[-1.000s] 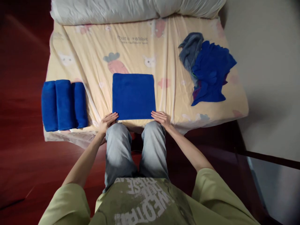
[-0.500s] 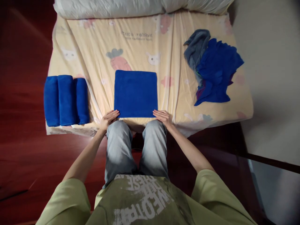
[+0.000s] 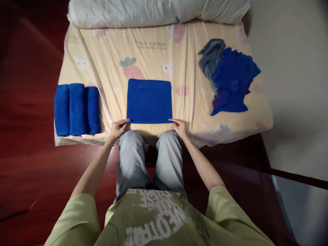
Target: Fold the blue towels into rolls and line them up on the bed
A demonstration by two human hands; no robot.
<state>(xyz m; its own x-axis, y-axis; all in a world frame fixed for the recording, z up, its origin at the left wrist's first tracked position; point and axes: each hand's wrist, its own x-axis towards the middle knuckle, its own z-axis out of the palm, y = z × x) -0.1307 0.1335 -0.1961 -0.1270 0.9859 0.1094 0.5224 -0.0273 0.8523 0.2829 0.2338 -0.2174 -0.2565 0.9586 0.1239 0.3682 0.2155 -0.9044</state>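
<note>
A blue cloth (image 3: 149, 100), flat and nearly square, lies on the bed in front of my knees. Its near edge is slightly raised in a narrow fold. My left hand (image 3: 120, 127) pinches the near left corner between thumb and fingers. At the near right corner, my right hand (image 3: 178, 126) grips the same edge in a similar pinch. To the left, several blue cloth rolls (image 3: 77, 109) lie side by side close to the bed's front edge. On the right is a crumpled heap of blue cloths (image 3: 233, 80), with a grey cloth (image 3: 212, 58) beside it.
The bed (image 3: 107, 48) has a yellow sheet printed with carrots and rabbits. A pale rolled quilt (image 3: 159, 12) runs along its far side. A wall (image 3: 289, 68) stands to the right, and dark red floor (image 3: 28, 112) shows on the left.
My fingers have gone from resting flat at the cloth's near corners to pinching them. The near edge has lifted and turned over a little, away from me. The view has shifted slightly.
</note>
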